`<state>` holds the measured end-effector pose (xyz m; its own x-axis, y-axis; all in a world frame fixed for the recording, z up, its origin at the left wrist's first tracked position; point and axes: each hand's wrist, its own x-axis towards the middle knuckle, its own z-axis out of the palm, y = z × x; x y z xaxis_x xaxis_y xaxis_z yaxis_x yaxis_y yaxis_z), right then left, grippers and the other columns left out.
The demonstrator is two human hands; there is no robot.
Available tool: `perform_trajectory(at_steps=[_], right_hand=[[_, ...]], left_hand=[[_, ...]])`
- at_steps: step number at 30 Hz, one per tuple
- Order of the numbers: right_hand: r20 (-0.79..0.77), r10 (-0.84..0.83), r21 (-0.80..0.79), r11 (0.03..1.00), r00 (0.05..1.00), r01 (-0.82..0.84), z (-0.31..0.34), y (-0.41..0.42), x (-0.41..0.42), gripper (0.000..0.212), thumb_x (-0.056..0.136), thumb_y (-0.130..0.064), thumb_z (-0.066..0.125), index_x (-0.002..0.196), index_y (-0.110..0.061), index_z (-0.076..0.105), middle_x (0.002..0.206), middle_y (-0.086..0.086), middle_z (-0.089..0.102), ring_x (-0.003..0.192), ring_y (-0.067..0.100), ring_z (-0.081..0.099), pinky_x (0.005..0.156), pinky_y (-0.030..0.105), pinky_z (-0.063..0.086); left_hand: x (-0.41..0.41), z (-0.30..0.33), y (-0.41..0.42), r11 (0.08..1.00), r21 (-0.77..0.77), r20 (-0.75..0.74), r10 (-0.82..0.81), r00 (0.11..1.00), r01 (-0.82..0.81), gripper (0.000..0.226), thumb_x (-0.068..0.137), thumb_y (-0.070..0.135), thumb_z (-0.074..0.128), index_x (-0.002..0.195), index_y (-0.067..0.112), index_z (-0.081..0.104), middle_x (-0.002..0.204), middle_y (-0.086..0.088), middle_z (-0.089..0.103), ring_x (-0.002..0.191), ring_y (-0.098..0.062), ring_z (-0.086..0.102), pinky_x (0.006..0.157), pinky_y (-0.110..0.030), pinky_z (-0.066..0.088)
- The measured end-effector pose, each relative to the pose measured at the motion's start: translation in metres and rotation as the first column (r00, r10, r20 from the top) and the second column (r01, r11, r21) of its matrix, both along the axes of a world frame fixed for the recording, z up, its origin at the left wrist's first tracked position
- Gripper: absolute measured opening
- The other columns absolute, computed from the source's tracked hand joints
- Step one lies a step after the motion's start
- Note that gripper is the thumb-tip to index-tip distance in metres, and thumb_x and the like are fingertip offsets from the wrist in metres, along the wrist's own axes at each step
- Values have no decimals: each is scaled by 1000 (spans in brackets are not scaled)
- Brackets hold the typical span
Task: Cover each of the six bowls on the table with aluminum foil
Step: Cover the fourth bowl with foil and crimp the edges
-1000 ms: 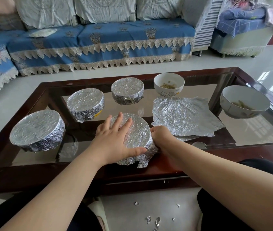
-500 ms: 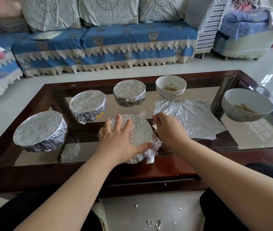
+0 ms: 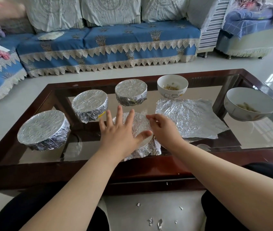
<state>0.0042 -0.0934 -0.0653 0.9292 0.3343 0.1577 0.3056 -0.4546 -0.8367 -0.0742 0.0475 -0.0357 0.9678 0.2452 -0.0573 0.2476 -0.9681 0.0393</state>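
Observation:
Three foil-covered bowls stand on the glass table: one at the left (image 3: 43, 130), one behind it (image 3: 89, 105), one at mid-back (image 3: 131, 91). A fourth foil-wrapped bowl (image 3: 140, 125) sits near the front edge. My left hand (image 3: 119, 132) presses flat on its top with fingers spread. My right hand (image 3: 163, 129) is at its right rim, fingers bent against the foil edge. Two white bowls stand uncovered with food inside: a small one (image 3: 172, 88) at the back and a larger one (image 3: 250, 104) at the right. Loose foil sheets (image 3: 187, 118) lie between them.
The table has a dark wooden frame (image 3: 149, 170) around the glass. Small foil scraps (image 3: 150, 221) lie on the floor between my knees. A blue-covered sofa (image 3: 109, 47) runs behind the table, with an armchair (image 3: 247, 29) at the back right.
My right hand has risen from the low right side of the front bowl to its upper right rim. My left hand stays pressed on top. The view has tilted down slightly.

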Motion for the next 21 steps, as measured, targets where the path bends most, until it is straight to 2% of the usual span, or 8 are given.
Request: perform_trajectory(at_steps=[1,3,6,9,11,14,18,21], right_hand=[[16,5,-17,1000,1000,-5,0,0,1,28,99,-20,48,120,-14,66,114,4,65,91,14,63,81,28,49],[38,14,-44,999,999,-12,0,-1,1,29,99,-19,48,121,-13,66,113,5,62,97,20,61,85,29,47],[49,27,-11,1000,998,-26,-3,-2,0,29,100,-19,47,121,-13,66,114,5,64,101,19,61,85,25,45],[10,-15,61,998,1000,14,-10,-1,-4,30,101,-23,45,123,-13,64,113,3,67,103,17,61,86,28,45],[-76,-73,125,989,994,82,-17,1,-9,28,102,-26,43,120,-13,60,100,0,65,93,17,59,80,31,44],[-151,-95,207,970,984,126,-25,4,-14,24,103,-27,40,109,-12,58,76,-8,53,71,12,50,70,31,38],[-209,-101,249,956,973,153,-27,3,-14,26,102,-29,42,81,-18,50,66,-4,46,60,10,42,62,31,35],[-254,-102,266,949,962,170,-27,2,-13,28,101,-32,46,75,-21,47,62,-3,46,55,9,42,58,28,36]], left_hand=[[0,-3,3,999,8,-9,-49,999,49,114,58,96,-12,156,38,-10,165,-7,-18,150,-43,-13,119,-61,-5],[1,-9,5,994,-28,-31,-107,994,106,117,52,99,-11,155,43,-9,166,-3,-15,151,-39,-13,120,-60,-4],[2,-12,7,990,-66,-52,-127,990,124,127,40,103,-13,154,47,-5,167,-2,-12,152,-36,-11,121,-58,-1],[2,-10,7,990,-74,-78,-123,989,117,122,46,105,1,154,48,-4,166,-1,-14,152,-35,-13,121,-56,-3],[2,-8,5,991,-80,-77,-109,991,103,116,52,103,13,154,49,0,167,0,-13,152,-34,-13,121,-55,-3],[1,-9,4,993,-78,-64,-94,993,89,112,54,101,18,154,50,4,167,1,-11,152,-32,-12,121,-54,-2],[1,-7,4,993,-84,-72,-90,993,84,109,58,100,22,154,50,4,167,2,-11,152,-32,-12,120,-55,-1],[0,-7,3,993,-82,-73,-91,993,85,110,57,99,19,154,50,4,167,2,-11,152,-32,-12,120,-55,0]])
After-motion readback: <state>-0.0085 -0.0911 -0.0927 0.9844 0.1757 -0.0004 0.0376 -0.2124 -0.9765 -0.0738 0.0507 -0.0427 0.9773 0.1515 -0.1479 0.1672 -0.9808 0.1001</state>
